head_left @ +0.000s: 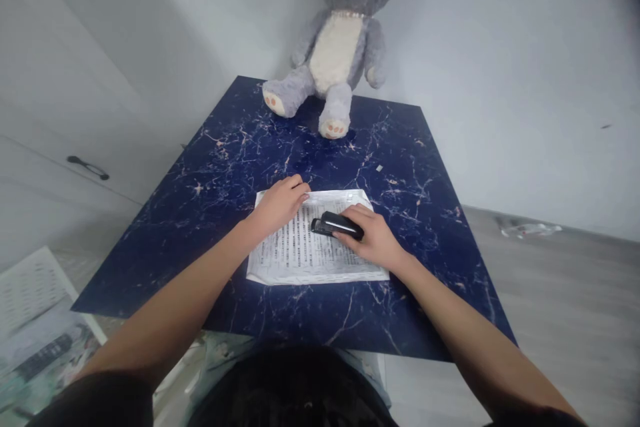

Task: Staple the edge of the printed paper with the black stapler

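A printed sheet of paper [305, 255] lies on the dark blue marbled table [215, 173]. My left hand [278, 205] rests on the sheet's upper left corner, its fingers curled down onto the paper. My right hand [373, 239] lies over the sheet's right side, closed around a black stapler [336, 225] that points left across the text. The stapler sits on the paper, with its nose near the middle of the sheet.
A grey plush rabbit [335, 53] sits at the table's far edge against the white wall. A white cabinet with a black handle [88, 167] stands to the left. Printed papers [35, 320] lie on the floor at lower left. A clear object [525, 229] lies on the grey floor to the right.
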{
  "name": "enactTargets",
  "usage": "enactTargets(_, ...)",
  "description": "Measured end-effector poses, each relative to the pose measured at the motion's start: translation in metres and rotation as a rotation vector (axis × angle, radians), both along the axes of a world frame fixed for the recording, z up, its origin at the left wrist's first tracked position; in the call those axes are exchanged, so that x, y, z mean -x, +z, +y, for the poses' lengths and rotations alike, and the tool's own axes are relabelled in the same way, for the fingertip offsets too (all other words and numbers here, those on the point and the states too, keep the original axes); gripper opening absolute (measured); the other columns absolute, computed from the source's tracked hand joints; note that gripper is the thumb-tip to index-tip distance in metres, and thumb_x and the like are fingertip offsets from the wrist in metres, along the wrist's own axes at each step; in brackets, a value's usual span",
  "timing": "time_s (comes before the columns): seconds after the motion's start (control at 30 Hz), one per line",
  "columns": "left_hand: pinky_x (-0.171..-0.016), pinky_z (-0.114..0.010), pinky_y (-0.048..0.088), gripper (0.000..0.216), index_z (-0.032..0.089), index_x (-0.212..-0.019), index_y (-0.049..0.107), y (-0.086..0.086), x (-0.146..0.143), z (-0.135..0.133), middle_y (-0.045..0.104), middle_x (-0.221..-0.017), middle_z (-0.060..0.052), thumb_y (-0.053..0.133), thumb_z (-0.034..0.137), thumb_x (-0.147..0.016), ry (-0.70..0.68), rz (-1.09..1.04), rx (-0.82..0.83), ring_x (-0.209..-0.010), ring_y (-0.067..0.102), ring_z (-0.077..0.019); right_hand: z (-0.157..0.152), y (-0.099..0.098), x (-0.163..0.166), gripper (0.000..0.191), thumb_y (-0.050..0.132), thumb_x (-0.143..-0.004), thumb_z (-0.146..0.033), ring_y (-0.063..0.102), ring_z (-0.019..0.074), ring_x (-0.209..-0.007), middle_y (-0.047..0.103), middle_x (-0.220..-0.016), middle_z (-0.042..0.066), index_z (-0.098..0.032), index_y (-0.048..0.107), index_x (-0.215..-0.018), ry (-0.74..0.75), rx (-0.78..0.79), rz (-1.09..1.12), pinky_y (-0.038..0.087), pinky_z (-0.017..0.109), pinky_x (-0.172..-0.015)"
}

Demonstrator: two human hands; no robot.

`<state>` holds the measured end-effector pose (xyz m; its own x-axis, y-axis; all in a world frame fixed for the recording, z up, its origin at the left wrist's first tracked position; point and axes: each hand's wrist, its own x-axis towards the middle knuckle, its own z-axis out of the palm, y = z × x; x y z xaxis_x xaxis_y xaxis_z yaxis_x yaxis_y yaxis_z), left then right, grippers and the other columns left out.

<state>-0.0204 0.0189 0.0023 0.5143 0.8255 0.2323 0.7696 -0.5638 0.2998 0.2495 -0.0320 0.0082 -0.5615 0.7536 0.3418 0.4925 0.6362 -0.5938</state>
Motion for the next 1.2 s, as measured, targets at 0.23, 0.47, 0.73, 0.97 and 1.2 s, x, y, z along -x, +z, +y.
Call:
enactTargets(0.23,-0.076,-0.031,0.048,0.02,0.022,-0.113,0.062,0.002,0.003,-0.004,0.073,-0.103,-0.004,0.043,0.026,-0.11,0.074,0.064,0.063,-0.092,0.07,-0.0206,0.006,0.014,-0.027,0.025,0.068,-0.095,-0.044,0.057,0.0222,-0.072,0.061,-0.085,0.004,-0.021,0.062,-0.1,-0.588,-0.201,0.121,0.044,0.035,-0.068)
enactTargets(0.47,-0.073,-0.031,0.047,0.021,0.02,-0.115,0.06,0.009,0.003,-0.005,0.075,-0.108,-0.007,0.04,0.022,-0.11,0.143,0.139,0.088,-0.091,0.072,-0.0222,0.009,0.025,-0.04,0.024,0.068,-0.089,-0.042,0.061,0.0262,-0.078,0.064,-0.086,0.006,-0.02,0.063,-0.097,-0.789,-0.252,0.044,0.046,0.04,-0.075)
enactTargets(0.73,-0.074,-0.032,0.047,0.023,0.02,-0.118,0.06,0.014,0.004,-0.004,0.076,-0.112,-0.009,0.038,0.025,-0.111,0.2,0.15,0.122,-0.096,0.074,-0.0231,0.017,0.025,-0.05,0.022,0.067,-0.082,-0.037,0.063,0.0313,-0.086,0.069,-0.09,0.01,-0.019,0.067,-0.095,-0.834,-0.174,-0.071,0.048,0.043,-0.08)
enactTargets(0.97,-0.075,-0.031,0.047,0.024,0.02,-0.119,0.06,0.016,0.005,-0.003,0.075,-0.114,-0.009,0.038,0.025,-0.111,0.223,0.155,0.126,-0.097,0.073,-0.0232,0.017,0.025,-0.051,0.017,0.065,-0.084,-0.034,0.063,0.0329,-0.088,0.069,-0.089,0.012,-0.019,0.065,-0.092,-0.805,-0.152,-0.193,0.047,0.043,-0.081)
enactTargets(1.2,-0.078,-0.032,0.049,0.025,0.021,-0.12,0.06,0.015,0.008,-0.002,0.075,-0.113,-0.01,0.038,0.027,-0.111,0.241,0.128,0.125,-0.097,0.073,-0.0234,0.018,0.028,-0.055,0.011,0.065,-0.082,-0.028,0.062,0.0324,-0.086,0.068,-0.087,0.012,-0.019,0.061,-0.087,-0.806,-0.084,-0.332,0.045,0.041,-0.076)
